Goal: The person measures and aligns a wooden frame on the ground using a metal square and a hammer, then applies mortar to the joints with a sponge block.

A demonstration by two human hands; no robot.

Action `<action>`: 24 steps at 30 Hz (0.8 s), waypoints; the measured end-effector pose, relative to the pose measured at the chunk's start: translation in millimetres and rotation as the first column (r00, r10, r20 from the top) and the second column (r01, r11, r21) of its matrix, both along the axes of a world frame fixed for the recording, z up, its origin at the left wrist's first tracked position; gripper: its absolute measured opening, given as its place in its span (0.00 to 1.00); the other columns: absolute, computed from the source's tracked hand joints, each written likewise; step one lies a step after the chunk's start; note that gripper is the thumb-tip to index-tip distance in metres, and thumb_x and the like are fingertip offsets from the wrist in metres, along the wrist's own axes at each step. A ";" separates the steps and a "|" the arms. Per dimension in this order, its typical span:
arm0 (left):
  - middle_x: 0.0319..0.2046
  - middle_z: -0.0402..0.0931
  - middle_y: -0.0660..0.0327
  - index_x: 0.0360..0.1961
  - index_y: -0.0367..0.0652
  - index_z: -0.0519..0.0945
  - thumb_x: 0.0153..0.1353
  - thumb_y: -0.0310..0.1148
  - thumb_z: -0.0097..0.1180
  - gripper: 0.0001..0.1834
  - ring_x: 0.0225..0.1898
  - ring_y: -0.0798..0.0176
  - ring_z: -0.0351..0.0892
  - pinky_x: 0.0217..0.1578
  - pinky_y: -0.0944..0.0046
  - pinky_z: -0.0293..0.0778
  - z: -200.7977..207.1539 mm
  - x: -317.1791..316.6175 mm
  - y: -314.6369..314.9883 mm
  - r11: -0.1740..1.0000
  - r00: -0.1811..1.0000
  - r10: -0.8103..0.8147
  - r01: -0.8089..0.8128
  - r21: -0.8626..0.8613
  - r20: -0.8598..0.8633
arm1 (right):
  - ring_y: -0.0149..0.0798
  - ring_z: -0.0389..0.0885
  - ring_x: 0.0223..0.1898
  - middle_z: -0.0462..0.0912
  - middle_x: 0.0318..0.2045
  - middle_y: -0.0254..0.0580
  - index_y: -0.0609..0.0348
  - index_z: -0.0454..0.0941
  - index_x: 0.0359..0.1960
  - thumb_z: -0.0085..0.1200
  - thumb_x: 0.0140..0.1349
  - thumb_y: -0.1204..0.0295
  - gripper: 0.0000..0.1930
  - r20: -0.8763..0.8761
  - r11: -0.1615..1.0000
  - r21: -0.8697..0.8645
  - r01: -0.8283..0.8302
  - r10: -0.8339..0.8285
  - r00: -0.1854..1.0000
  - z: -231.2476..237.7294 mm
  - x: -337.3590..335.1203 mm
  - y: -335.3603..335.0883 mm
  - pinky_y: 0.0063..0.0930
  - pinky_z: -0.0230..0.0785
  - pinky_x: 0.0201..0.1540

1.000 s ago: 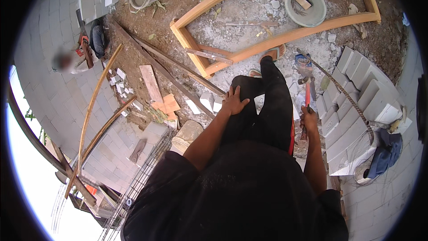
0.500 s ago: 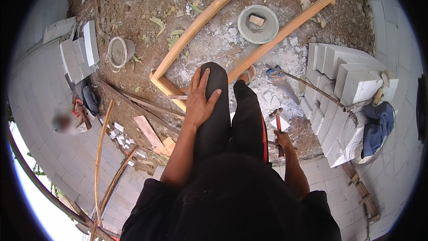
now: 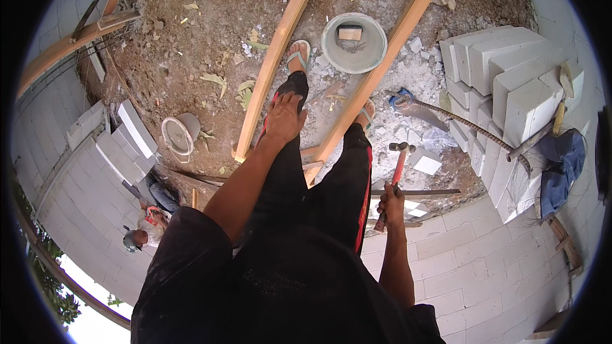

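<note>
My left hand [image 3: 285, 118] lies flat on my left leg [image 3: 290, 146], its fingers stretched out and holding nothing. Held in my right hand [image 3: 391, 205], low beside my right thigh, is a hammer [image 3: 399, 169] with a red handle. The hammer's metal head points away from me, over the rubble. A wooden frame [image 3: 278, 67] of long beams lies ahead. My left sandalled foot stands between its two long beams, while the right foot is outside the right-hand beam [image 3: 389, 57].
A round basin [image 3: 354, 67] with a brush-like block sits between the beams. White blocks [image 3: 497, 67] are stacked right, with a ribbed bar [image 3: 465, 121] and blue cloth [image 3: 561, 169]. A saw with a blue handle [image 3: 403, 99] lies nearby. Left are a bucket [image 3: 180, 135] and another person [image 3: 153, 226].
My left leg has stepped forward, its foot now showing between the beams. The view has shifted, and the hammer stands more upright in my right hand. My left hand stays on the leg.
</note>
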State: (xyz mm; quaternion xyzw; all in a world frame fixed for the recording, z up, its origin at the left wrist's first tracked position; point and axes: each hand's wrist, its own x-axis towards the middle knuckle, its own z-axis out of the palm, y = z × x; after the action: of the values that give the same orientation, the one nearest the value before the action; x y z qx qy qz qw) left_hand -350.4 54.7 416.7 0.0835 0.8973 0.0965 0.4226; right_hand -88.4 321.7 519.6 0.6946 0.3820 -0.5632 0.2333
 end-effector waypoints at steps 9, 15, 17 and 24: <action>0.54 0.81 0.44 0.58 0.41 0.77 0.62 0.45 0.63 0.27 0.60 0.41 0.78 0.64 0.50 0.70 -57.1 -91.5 11.0 0.994 0.985 -0.055 0.040 0.099 0.161 | 0.22 0.63 0.14 0.66 0.19 0.25 0.51 0.69 0.38 0.57 0.71 0.59 0.13 -0.075 0.981 -0.166 0.101 -0.115 0.991 30.1 -97.8 -78.2 0.22 0.60 0.14; 0.53 0.81 0.40 0.62 0.37 0.74 0.63 0.49 0.61 0.33 0.57 0.40 0.80 0.59 0.48 0.75 -151.8 -158.1 30.1 1.000 0.997 -0.025 0.026 -0.008 0.072 | 0.27 0.70 0.16 0.71 0.20 0.31 0.58 0.74 0.41 0.60 0.69 0.60 0.15 -0.177 0.992 -0.075 -0.097 0.083 0.981 5.4 -89.3 -79.3 0.26 0.64 0.19; 0.56 0.79 0.40 0.67 0.37 0.69 0.65 0.52 0.57 0.37 0.59 0.39 0.78 0.62 0.49 0.72 -179.8 -182.4 48.8 0.999 0.995 0.037 -0.039 0.018 0.089 | 0.32 0.74 0.18 0.74 0.21 0.34 0.61 0.75 0.40 0.61 0.68 0.60 0.16 -0.188 0.974 0.002 -0.228 0.224 0.956 -19.6 -81.2 -67.5 0.31 0.67 0.22; 0.71 0.61 0.43 0.72 0.41 0.62 0.63 0.47 0.62 0.41 0.72 0.39 0.60 0.71 0.45 0.61 -225.0 -219.9 191.1 0.991 0.991 -0.135 0.135 0.007 -0.017 | 0.47 0.79 0.26 0.79 0.24 0.51 0.67 0.74 0.36 0.64 0.64 0.61 0.19 -0.045 0.812 -0.058 -0.580 0.578 0.815 -41.2 -85.2 40.5 0.45 0.70 0.33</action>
State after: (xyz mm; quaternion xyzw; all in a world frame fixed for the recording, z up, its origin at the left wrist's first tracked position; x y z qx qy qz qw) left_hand -570.3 245.8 191.7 0.1464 0.8927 0.0705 0.4203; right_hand -173.6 362.2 478.4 0.5299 0.5584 -0.4869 0.4126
